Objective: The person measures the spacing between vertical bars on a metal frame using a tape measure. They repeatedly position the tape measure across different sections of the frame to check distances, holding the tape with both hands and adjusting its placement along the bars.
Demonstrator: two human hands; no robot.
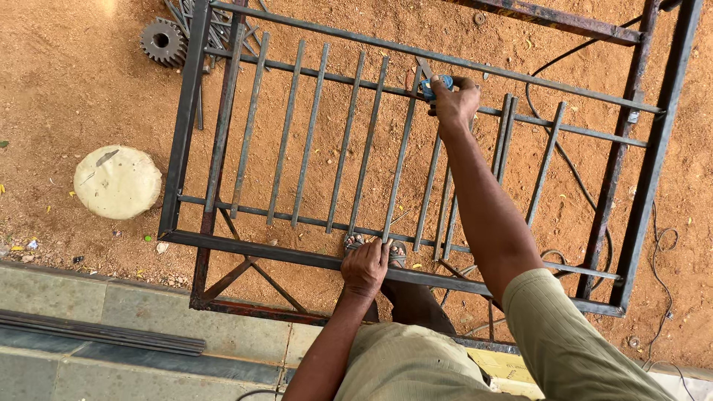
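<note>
Metal grille frame point(416, 160) is lying flat on a raised stand over sandy ground point(74, 82). Right hand point(454, 102) is reaching to the far rail, fingers curled shut around a small blue tool point(433, 87). Left hand point(365, 267) is gripping the near rail, fingers wrapped over it. 1 gear point(163, 41) is lying far left, round concrete block point(117, 182) sitting beside the frame.

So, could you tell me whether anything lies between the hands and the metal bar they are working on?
Nothing visible does. The left hand already rests on the near end of the loose flat bar at the grille frame, and the right hand, holding a small blue object, is at the far rail beside the bar's far end.
</note>
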